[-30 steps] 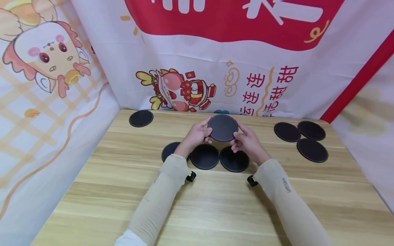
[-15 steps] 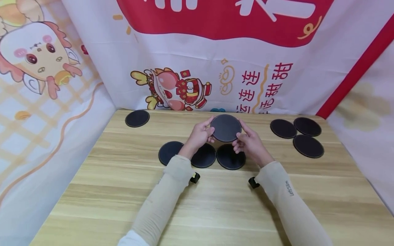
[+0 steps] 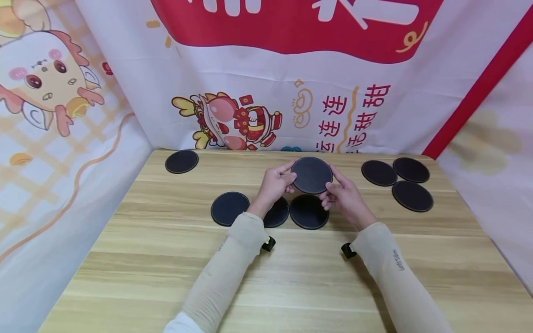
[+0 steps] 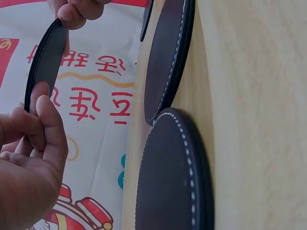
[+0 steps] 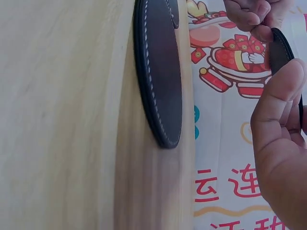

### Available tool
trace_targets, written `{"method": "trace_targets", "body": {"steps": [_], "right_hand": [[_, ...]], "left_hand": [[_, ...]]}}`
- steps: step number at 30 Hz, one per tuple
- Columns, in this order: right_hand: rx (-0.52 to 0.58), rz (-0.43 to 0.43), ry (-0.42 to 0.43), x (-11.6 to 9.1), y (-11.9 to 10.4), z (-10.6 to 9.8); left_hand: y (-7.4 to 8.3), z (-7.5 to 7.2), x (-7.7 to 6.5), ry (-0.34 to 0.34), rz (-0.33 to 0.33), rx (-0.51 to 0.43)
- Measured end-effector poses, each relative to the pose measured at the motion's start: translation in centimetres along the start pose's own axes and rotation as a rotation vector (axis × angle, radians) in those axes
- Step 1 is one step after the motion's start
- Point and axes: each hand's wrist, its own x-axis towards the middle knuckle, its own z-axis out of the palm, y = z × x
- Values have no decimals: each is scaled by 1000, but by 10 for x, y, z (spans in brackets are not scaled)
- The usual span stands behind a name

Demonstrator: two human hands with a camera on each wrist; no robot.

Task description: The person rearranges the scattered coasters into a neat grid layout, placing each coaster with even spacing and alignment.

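Both hands hold one round black coaster (image 3: 312,175) with stitched edging above the far part of the table. My left hand (image 3: 275,187) pinches its left edge, thumb on the face. The opposite edge is pinched by my right hand (image 3: 347,196). In the left wrist view the held coaster (image 4: 48,57) appears nearly edge-on, raised off the wood. Below the hands a row of three coasters lies flat: a left one (image 3: 230,209), a middle one (image 3: 278,213) partly hidden by the left wrist, and a right one (image 3: 309,212).
Three more coasters (image 3: 412,196) lie grouped at the table's back right. A single coaster (image 3: 181,161) sits near the back left corner. A printed cloth (image 3: 258,64) hangs along the back edge of the wooden table (image 3: 291,286), with another cloth at the left.
The head view has shifted, so the table and its coasters slide left in the picture. Both hands keep hold of the coaster, which has moved slightly right relative to the row below.
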Motion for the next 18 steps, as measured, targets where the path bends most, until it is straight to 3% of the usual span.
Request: {"method": "trace_targets", "body": {"steps": [10,18], "right_hand": [[22,-10,-1,-8,1,-15],[-48,-9,16,-18,0,-30]], "left_hand": [[-5,15,1,-25,-2,9],[-5,31,0,-54,3,74]]}}
